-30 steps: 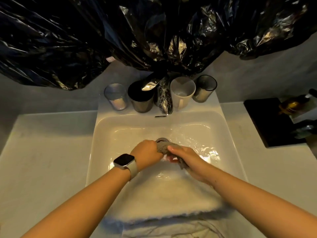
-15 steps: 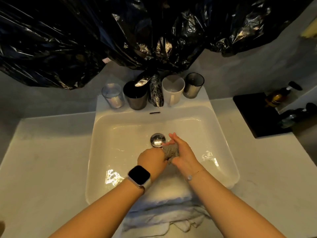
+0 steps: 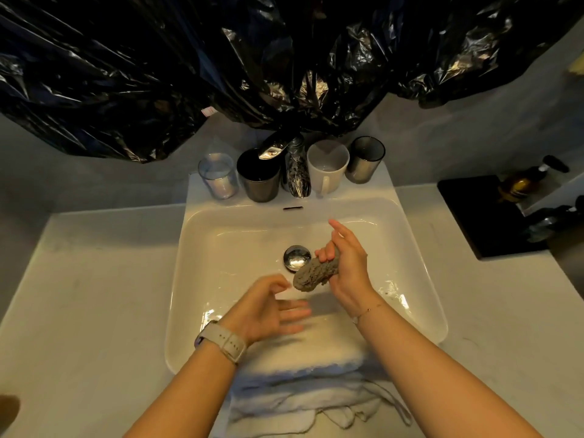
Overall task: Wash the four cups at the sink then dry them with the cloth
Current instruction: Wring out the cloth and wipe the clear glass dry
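Observation:
Several cups stand on the ledge behind the white sink (image 3: 420, 298): a clear glass (image 3: 218, 176), a dark cup (image 3: 259, 179), a white mug (image 3: 327, 167) and a smoky glass (image 3: 365, 159). My right hand (image 3: 347, 267) grips a grey wrung cloth (image 3: 316, 273) above the basin, right of the drain plug (image 3: 296, 256). My left hand (image 3: 268, 308) hovers open just left of the cloth, fingers spread, apart from it. A folded white towel (image 3: 303, 374) hangs over the sink's front edge.
The tap (image 3: 295, 169), wrapped in plastic, stands between the dark cup and the mug. Black plastic sheeting (image 3: 189, 58) hangs over the back wall. A black tray (image 3: 474, 216) with bottles (image 3: 524, 181) sits on the counter at right.
My left hand has let go of the grey cloth and opened, drawing back toward me. The right hand keeps the cloth and has lifted it slightly to the right.

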The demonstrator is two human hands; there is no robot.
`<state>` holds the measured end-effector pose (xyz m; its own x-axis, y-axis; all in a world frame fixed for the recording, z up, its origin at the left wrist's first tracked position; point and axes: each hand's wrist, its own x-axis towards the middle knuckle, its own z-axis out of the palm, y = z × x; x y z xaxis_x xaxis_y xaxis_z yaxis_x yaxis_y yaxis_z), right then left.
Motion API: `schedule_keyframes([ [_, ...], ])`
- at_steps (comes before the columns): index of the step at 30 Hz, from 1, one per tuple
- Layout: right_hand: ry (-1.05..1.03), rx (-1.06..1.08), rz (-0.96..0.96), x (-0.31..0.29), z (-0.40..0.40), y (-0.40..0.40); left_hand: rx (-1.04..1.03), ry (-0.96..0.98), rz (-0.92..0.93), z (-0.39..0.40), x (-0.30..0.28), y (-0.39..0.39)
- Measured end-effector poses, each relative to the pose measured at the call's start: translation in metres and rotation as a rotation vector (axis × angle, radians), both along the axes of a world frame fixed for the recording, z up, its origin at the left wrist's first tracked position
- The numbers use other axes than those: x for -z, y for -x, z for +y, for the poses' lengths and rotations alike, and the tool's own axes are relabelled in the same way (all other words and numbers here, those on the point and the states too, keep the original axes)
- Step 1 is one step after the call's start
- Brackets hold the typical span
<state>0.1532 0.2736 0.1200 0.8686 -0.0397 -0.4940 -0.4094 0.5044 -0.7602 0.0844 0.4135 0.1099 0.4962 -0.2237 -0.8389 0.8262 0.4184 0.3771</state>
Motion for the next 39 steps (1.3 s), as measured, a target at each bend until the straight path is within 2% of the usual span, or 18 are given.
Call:
schedule_keyframes([
  [2, 0.061, -0.124, -0.136, -0.012, 0.003, 0.009, -0.25, 0.34, 0.08, -0.004, -0.011, -0.008],
  [4, 0.112, -0.193, -0.21, -0.021, 0.008, 0.019, -0.489, 0.488, 0.108, -0.014, -0.019, -0.022],
  [5, 0.114, -0.204, -0.216, -0.022, 0.01, 0.025, -0.585, 0.487, 0.118, -0.021, -0.024, -0.028],
  [8, 0.064, -0.154, -0.129, -0.024, 0.016, 0.034, -0.797, 0.325, 0.154, -0.034, -0.027, -0.041],
  [10, 0.116, -0.068, -0.001, -0.016, 0.023, 0.031, -0.911, 0.308, 0.172, -0.036, -0.026, -0.044],
  [13, 0.356, -0.043, 0.264, 0.002, 0.032, 0.016, -1.034, 0.277, 0.106, -0.037, -0.015, -0.048],
  [14, 0.295, -0.046, 0.328, 0.005, 0.033, 0.014, -1.058, 0.247, 0.081, -0.038, -0.01, -0.049],
  [16, 0.195, -0.13, 0.433, 0.001, 0.03, 0.005, -1.068, 0.201, 0.007, -0.041, -0.007, -0.05],
  [18, 0.329, -0.322, 0.501, -0.003, 0.03, 0.0, -1.054, 0.141, -0.069, -0.045, -0.005, -0.05],
  [19, 0.348, -0.351, 0.572, -0.013, 0.031, -0.003, -1.027, 0.12, -0.11, -0.048, -0.006, -0.049],
  [21, 0.561, -0.668, 0.47, -0.004, 0.025, -0.008, -0.983, 0.089, -0.182, -0.052, -0.005, -0.047],
  [23, 0.874, -1.029, 0.426, 0.001, 0.018, -0.009, -0.935, 0.051, -0.242, -0.052, 0.0, -0.045],
  [25, 1.01, -1.205, 0.359, -0.005, 0.021, -0.01, -0.89, 0.013, -0.279, -0.051, 0.005, -0.043],
  [31, 1.113, -1.421, 0.334, 0.001, 0.022, -0.002, -0.791, -0.045, -0.371, -0.049, 0.011, -0.032],
  [38, 1.255, -1.631, 0.163, 0.007, 0.021, 0.011, -0.747, -0.068, -0.371, -0.045, 0.01, -0.016],
  [39, 1.274, -1.605, 0.152, 0.008, 0.021, 0.012, -0.747, -0.069, -0.368, -0.045, 0.009, -0.014],
])
